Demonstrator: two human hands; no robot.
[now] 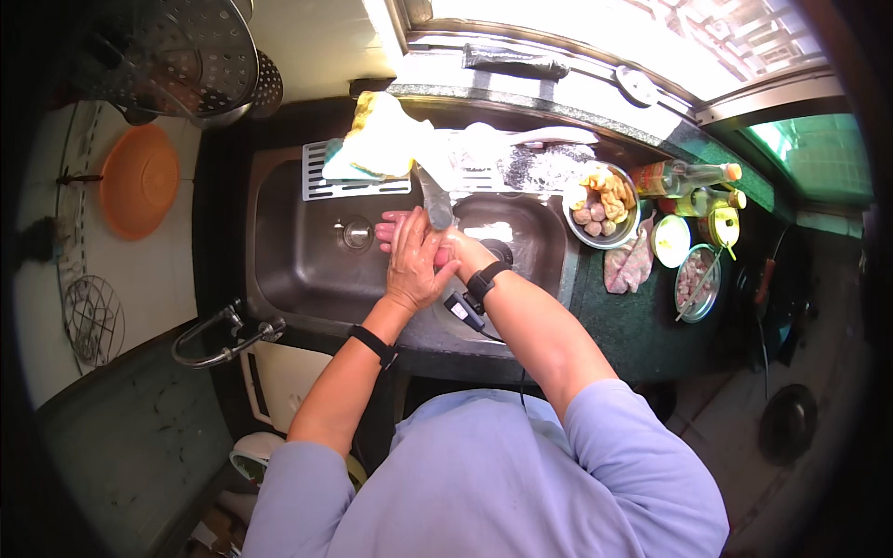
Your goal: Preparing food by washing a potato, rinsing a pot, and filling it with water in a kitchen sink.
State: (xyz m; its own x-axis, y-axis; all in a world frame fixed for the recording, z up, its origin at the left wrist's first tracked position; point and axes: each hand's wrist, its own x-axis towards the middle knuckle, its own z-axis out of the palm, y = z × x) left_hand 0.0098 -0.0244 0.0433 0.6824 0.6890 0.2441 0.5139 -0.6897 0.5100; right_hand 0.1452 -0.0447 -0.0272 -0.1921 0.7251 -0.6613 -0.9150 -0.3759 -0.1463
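Observation:
My left hand [411, 264] lies over my right hand [452, 245], palm side down, with its fingers straight and its thumb apart. Both look wet and hold no object. Pink fingertips of my right hand show beyond my left fingers; most of that palm is hidden. Just above them is the grey end of a faucet spout [437, 206]. They are over the divider of a double-bowl steel sink [300, 279], between the larger left bowl and the smaller right one. A black band circles each wrist, and a small device [464, 312] hangs by the right one.
A slotted rack [315, 183] spans the sink's back, bearing a yellow-and-white cloth [380, 125]. At right are a metal bowl [614, 244] of meatballs and fried pieces, a crumpled cloth [628, 268], bottles [670, 178], and a glass bowl of chopped meat [694, 279]. Another faucet [223, 352] is at left.

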